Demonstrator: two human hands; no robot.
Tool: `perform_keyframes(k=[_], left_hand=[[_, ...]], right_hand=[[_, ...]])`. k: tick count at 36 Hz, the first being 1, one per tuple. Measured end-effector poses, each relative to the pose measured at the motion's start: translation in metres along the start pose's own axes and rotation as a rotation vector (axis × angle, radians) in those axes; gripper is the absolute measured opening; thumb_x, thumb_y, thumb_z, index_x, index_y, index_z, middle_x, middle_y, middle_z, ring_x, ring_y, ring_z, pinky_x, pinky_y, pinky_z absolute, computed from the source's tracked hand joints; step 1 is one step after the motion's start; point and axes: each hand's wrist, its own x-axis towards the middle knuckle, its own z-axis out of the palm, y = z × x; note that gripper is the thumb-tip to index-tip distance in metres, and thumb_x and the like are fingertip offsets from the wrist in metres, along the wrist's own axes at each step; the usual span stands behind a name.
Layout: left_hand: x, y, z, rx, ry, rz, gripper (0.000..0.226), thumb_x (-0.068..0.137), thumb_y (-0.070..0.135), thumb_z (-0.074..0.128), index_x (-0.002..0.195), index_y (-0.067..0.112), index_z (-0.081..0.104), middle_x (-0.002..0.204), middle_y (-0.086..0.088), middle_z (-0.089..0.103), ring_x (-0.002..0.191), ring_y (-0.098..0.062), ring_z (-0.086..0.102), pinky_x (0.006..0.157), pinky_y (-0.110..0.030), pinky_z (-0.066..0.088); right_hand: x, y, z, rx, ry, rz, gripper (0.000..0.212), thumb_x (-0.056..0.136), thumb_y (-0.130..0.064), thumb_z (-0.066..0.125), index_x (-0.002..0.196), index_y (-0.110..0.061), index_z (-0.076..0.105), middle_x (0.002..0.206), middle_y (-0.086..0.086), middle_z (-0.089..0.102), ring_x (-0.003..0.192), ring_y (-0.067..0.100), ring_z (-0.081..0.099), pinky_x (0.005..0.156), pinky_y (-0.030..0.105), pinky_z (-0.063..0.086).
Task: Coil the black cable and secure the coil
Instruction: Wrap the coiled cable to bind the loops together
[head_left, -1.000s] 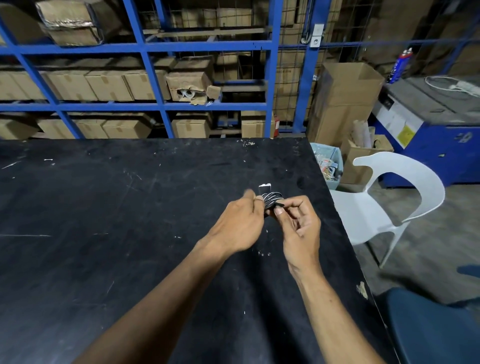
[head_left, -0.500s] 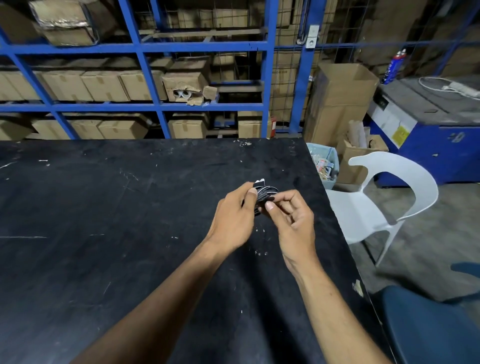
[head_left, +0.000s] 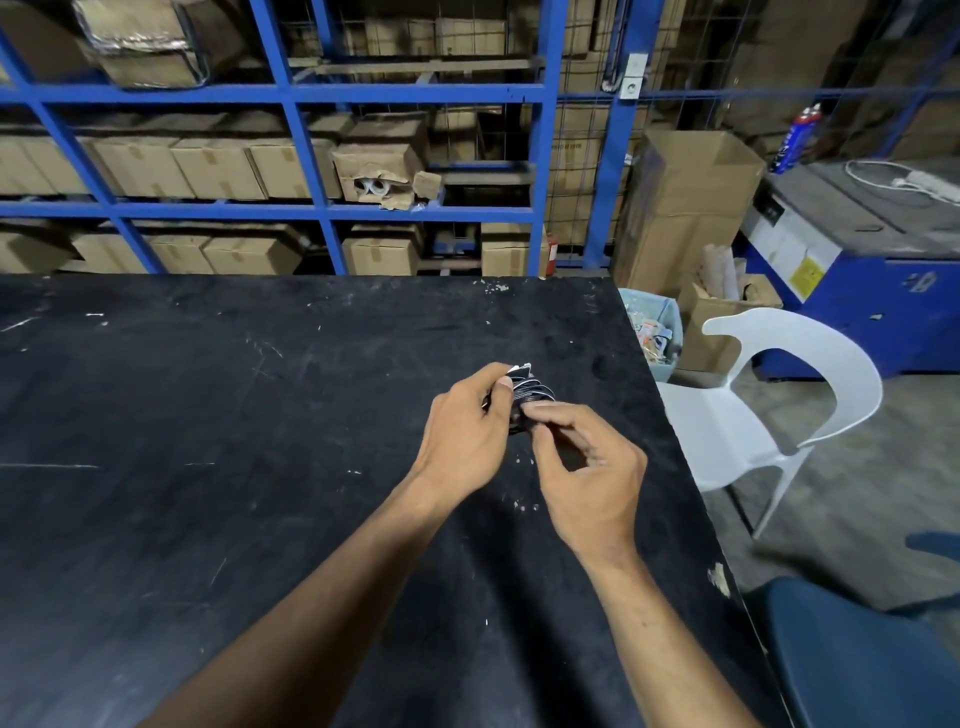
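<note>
**Both hands pinched on a small coil over the tabletop**

Nearest, two bare forearms reached out over the scuffed black tabletop (head_left: 208, 441). The right hand (head_left: 589, 467) was curled narrow, its thumb and fingertips pinching the near side of the black cable (head_left: 532, 395). The left hand (head_left: 465, 431) gripped the same bundle from the left, fingers folded around it. The cable sat as a tight little coil between both hands, towards the tabletop's right edge, with a white tip poking out at its far end. Further right stood a white chair (head_left: 779, 395); beyond, blue shelving (head_left: 415, 210) stacked with cardboard boxes.
</note>
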Motion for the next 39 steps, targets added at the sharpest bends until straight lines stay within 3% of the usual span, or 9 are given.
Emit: perform_keyframes(k=[5, 11, 17, 21, 25, 27, 31, 35, 39], left_hand=[[0.002, 0.002, -0.007, 0.083, -0.03, 0.064, 0.031, 0.111, 0.025, 0.041, 0.123, 0.029, 0.07, 0.087, -0.001, 0.078, 0.08, -0.021, 0.07, 0.081, -0.041, 0.052], [0.001, 0.003, -0.013, 0.187, -0.102, 0.202, 0.027, 0.112, 0.022, 0.042, 0.117, 0.022, 0.068, 0.071, 0.002, 0.063, 0.064, -0.017, 0.055, 0.07, -0.042, 0.05], [-0.001, 0.003, -0.017, 0.185, -0.197, 0.315, 0.027, 0.112, 0.02, 0.044, 0.122, 0.02, 0.069, 0.093, 0.001, 0.075, 0.085, -0.02, 0.068, 0.081, -0.043, 0.052], [-0.001, -0.002, -0.018, 0.144, -0.188, 0.355, 0.03, 0.113, 0.021, 0.044, 0.126, 0.019, 0.071, 0.106, 0.005, 0.078, 0.095, -0.015, 0.071, 0.087, -0.039, 0.053], [-0.003, -0.001, -0.017, 0.096, -0.178, 0.361, 0.035, 0.112, 0.024, 0.043, 0.128, 0.017, 0.073, 0.119, 0.006, 0.078, 0.109, -0.006, 0.069, 0.095, -0.022, 0.051], [-0.003, 0.0, -0.017, 0.078, -0.186, 0.318, 0.039, 0.113, 0.026, 0.04, 0.125, 0.014, 0.075, 0.118, 0.002, 0.079, 0.109, -0.009, 0.07, 0.097, -0.026, 0.052], [0.0, 0.001, -0.017, 0.109, -0.238, 0.229, 0.039, 0.114, 0.024, 0.039, 0.11, 0.008, 0.075, 0.103, -0.008, 0.079, 0.099, -0.025, 0.072, 0.089, -0.044, 0.052], [0.0, 0.003, -0.02, 0.115, -0.251, 0.253, 0.036, 0.113, 0.023, 0.043, 0.113, 0.009, 0.076, 0.105, -0.006, 0.079, 0.1, -0.022, 0.071, 0.09, -0.04, 0.051], [0.002, 0.002, -0.021, 0.144, -0.26, 0.296, 0.033, 0.112, 0.023, 0.045, 0.111, 0.011, 0.075, 0.09, -0.005, 0.069, 0.084, -0.015, 0.063, 0.075, -0.03, 0.047]], right_hand=[[0.006, -0.008, -0.01, -0.039, -0.053, -0.057, 0.025, 0.087, 0.014, 0.07, 0.099, -0.006, 0.078, 0.101, -0.001, 0.079, 0.093, 0.014, 0.077, 0.078, 0.037, 0.063], [0.032, -0.01, -0.023, -0.108, -0.127, -0.093, 0.022, 0.082, 0.01, 0.077, 0.092, -0.01, 0.077, 0.114, 0.004, 0.068, 0.106, 0.007, 0.066, 0.086, 0.013, 0.047], [0.051, -0.006, -0.031, 0.02, -0.254, 0.059, 0.024, 0.085, 0.013, 0.072, 0.091, -0.01, 0.077, 0.107, 0.0, 0.077, 0.102, 0.018, 0.074, 0.087, 0.049, 0.061], [0.057, -0.009, -0.036, 0.008, -0.294, 0.133, 0.028, 0.086, 0.006, 0.075, 0.09, -0.021, 0.08, 0.098, -0.009, 0.082, 0.1, 0.014, 0.078, 0.089, 0.043, 0.063], [0.057, -0.012, -0.036, -0.013, -0.263, 0.078, 0.023, 0.085, 0.007, 0.077, 0.09, -0.015, 0.082, 0.092, -0.007, 0.081, 0.093, 0.012, 0.077, 0.085, 0.029, 0.063], [0.057, -0.012, -0.036, -0.013, -0.255, 0.068, 0.023, 0.085, 0.008, 0.076, 0.09, -0.014, 0.082, 0.092, -0.006, 0.08, 0.093, 0.012, 0.077, 0.084, 0.027, 0.062], [0.058, -0.011, -0.036, 0.007, -0.26, 0.088, 0.023, 0.085, 0.008, 0.076, 0.091, -0.013, 0.083, 0.091, -0.006, 0.081, 0.092, 0.012, 0.078, 0.084, 0.029, 0.063], [0.062, -0.012, -0.038, 0.06, -0.311, 0.126, 0.024, 0.086, 0.007, 0.077, 0.091, -0.015, 0.082, 0.095, -0.005, 0.083, 0.097, 0.015, 0.079, 0.088, 0.035, 0.064], [0.064, -0.012, -0.04, 0.061, -0.365, 0.156, 0.02, 0.086, 0.006, 0.08, 0.091, -0.012, 0.082, 0.095, -0.002, 0.083, 0.096, 0.018, 0.08, 0.089, 0.041, 0.065]])
